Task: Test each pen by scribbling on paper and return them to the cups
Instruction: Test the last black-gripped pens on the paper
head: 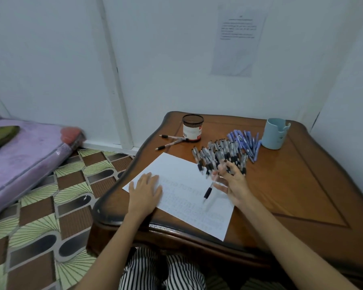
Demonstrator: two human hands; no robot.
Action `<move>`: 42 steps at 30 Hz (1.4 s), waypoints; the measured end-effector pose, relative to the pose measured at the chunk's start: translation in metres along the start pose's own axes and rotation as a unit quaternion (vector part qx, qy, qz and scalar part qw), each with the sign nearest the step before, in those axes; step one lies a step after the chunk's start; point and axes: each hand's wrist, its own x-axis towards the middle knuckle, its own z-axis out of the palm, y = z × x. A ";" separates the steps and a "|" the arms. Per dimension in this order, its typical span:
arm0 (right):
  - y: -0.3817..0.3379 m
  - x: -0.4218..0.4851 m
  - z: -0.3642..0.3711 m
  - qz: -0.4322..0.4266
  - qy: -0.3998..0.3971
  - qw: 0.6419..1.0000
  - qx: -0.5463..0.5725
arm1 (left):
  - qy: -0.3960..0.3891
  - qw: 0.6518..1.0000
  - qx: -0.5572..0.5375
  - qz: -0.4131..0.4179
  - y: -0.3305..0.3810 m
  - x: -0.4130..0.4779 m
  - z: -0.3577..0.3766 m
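A white sheet of paper (pixel 176 170) with faint rows of scribbles lies on the wooden table (pixel 291 185). My left hand (pixel 144 190) rests flat on the sheet's left edge. My right hand (pixel 233 183) is blurred over the sheet's right side and pinches a clear pen with a black grip (pixel 209 190), tip pointing down at the paper. Just beyond that hand lies a pile of several black-grip pens (pixel 218 152), with several blue pens (pixel 246 143) to its right. A black mesh cup (pixel 193 127) stands at the back and a light blue cup (pixel 276 132) at the back right.
Two pens (pixel 172 140) lie loose on the table left of the mesh cup. White walls close off the table's far and right sides. A purple mattress (pixel 19 155) lies on the patterned floor to the left. My striped trousers show under the near edge.
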 end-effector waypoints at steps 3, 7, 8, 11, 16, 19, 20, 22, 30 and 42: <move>0.005 0.013 -0.002 0.052 0.069 0.986 0.146 | 0.008 1.000 -0.006 0.001 0.000 0.001 0.001; 0.017 0.024 0.000 0.041 0.056 0.978 0.199 | 0.009 1.000 -0.014 -0.003 0.000 0.003 0.002; 0.020 0.024 0.001 0.031 0.043 0.983 0.173 | 0.009 1.000 -0.014 -0.003 0.000 0.004 0.002; 0.025 0.025 0.004 0.019 0.006 0.997 0.068 | 0.014 1.000 -0.015 -0.001 0.001 0.002 0.002; 0.029 0.023 0.009 -0.015 0.027 0.998 0.050 | 0.016 1.000 -0.019 -0.003 0.000 0.003 0.002; 0.030 0.021 0.011 -0.014 0.034 0.999 0.041 | 0.017 1.000 -0.021 -0.001 -0.001 0.003 0.003; 0.030 0.020 0.011 -0.014 0.030 0.999 0.037 | 0.018 1.000 -0.022 0.000 -0.001 0.003 0.003; 0.028 0.021 0.009 -0.007 0.014 0.998 0.056 | 0.020 1.000 -0.022 -0.001 -0.002 0.003 0.004; 0.018 0.018 -0.010 0.045 0.015 0.961 0.272 | 0.020 1.000 -0.023 -0.002 -0.003 0.004 0.006; 0.015 -0.006 -0.016 -0.004 -0.109 0.989 -0.095 | 0.023 0.999 -0.028 -0.001 -0.003 0.005 0.006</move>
